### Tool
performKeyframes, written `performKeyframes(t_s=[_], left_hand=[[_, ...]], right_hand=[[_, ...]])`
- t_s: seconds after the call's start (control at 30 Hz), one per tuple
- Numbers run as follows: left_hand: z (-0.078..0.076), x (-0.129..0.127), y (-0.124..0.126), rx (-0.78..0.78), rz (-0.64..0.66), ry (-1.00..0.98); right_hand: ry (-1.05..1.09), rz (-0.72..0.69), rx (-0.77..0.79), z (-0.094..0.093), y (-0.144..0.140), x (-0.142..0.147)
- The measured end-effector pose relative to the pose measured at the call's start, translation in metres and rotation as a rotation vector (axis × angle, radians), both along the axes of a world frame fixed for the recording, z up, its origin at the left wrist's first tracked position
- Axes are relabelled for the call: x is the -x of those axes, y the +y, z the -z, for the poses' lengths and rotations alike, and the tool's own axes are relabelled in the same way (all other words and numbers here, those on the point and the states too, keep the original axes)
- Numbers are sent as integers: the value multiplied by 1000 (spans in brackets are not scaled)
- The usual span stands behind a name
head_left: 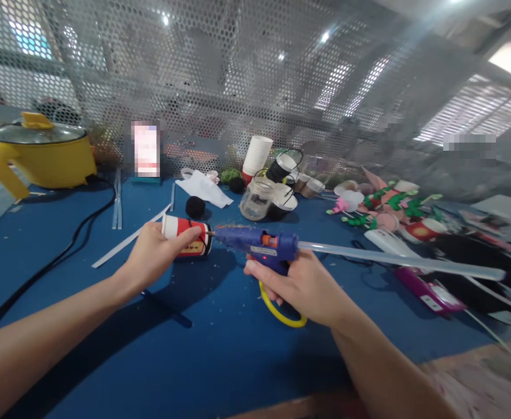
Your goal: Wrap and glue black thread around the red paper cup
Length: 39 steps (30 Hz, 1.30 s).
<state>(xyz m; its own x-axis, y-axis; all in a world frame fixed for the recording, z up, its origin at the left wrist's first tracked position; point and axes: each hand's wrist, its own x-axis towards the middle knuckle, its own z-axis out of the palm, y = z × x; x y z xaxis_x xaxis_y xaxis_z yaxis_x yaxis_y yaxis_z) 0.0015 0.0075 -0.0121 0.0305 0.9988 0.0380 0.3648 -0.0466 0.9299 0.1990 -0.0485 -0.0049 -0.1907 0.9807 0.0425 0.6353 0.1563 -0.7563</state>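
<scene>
**Glue gun nozzle met cup rim, both held above table**

Over the blue table, the glue gun lay level, long axis left-right, glue stick trailing right. The right hand was closed around its grip. The paper cup lay on its side directly left, nozzle touching its end. The left hand was wrapped around it, thumb on top.

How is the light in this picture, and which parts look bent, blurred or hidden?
Head view: bright glare comes through the perforated screen at the upper right; the forearms cast dark shadows on the blue table; the wide lens bends the edges. The left hand with the paper cup and the right hand with the glue gun look sharp; a few small patches behind are pixelated.
</scene>
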Motion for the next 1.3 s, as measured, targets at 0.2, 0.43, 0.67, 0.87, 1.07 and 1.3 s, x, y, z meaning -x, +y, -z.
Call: performKeyframes(t_s=[0.2,0.43,0.67,0.87,1.07,1.3], left_hand=[[-2,-3,0,121,-45,-78],[3,-1,4,158,-18,-137],[3,1,3,154,-52,-42],[2,0,3,129,-42,-22],[4,-1,3,78,-22,-51],[2,-1,2,132,-40,-18]], right_hand=[[-141,39,-103,3,-1,1],[-318,4,-223,3,-2,1],[-407,3,-297,9,-2,-1],[-416,-20,-323,11,-5,-5],[-454,-28,-406,14,-5,-7],[-472,-3,-396,10,-7,-4]])
